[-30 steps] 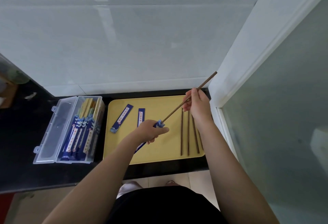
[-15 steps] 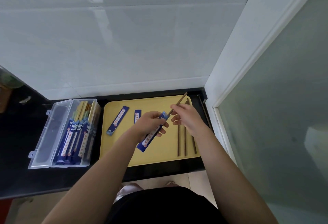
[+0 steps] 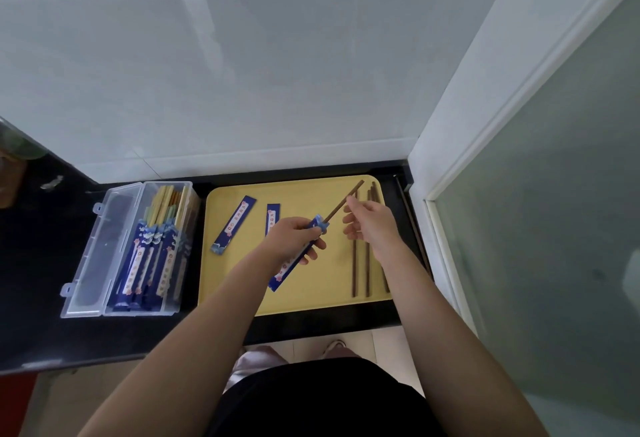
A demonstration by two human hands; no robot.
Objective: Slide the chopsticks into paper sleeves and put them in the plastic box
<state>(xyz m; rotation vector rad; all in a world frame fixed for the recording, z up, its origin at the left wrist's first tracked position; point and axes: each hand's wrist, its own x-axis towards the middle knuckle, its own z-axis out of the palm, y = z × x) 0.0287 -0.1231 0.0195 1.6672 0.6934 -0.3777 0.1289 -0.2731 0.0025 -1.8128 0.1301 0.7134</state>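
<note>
A black counter [image 3: 52, 315] under white wall tiles carries a yellow tray [image 3: 242, 298] and, to its left, an open plastic box [image 3: 104, 246] of sleeved chopsticks. Over the tray the left hand [image 3: 294, 239] grips a blue sleeve [image 3: 280, 273] with a chopstick [image 3: 343, 206] partly in it. The right hand [image 3: 370, 225] pinches the chopstick's top end, other fingers loose; loose chopsticks [image 3: 360, 270] and two empty sleeves [image 3: 235, 223] lie on the tray.

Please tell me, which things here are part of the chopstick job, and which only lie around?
Part of the job:
held sleeve
brown chopstick going into it
loose chopsticks
two empty sleeves
plastic box
yellow tray
left hand, right hand

Only lying around:
greenish object, far left
</note>
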